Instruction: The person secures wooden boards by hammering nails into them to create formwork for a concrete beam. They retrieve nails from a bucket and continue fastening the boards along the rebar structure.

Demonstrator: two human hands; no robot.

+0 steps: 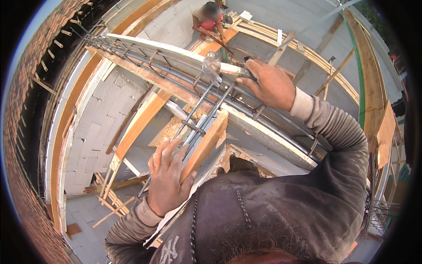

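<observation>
My right hand (273, 83), closed round the dark grip, holds a hammer (213, 67) out over the beam. Its metal head hangs above a crossing of long steel reinforcing bars (160, 72). Lower left, my left hand (166, 178) has its fingers stretched out, resting at the near end of a short wooden plank (205, 143). The plank slants between the thumb and the fingers. Beside it, thinner steel bars tied with a stirrup (193, 127) run up to the crossing. The palm's contact with them is hidden.
A white-edged formwork board (268, 132) runs along the beam. Grey block walls (99, 114) and wooden beams (143, 119) stand below left. Another person (209, 24) crouches at the far side. Long poles (307, 53) and a tall timber (369, 75) lie right. A tiled roof (26, 88) edges the left.
</observation>
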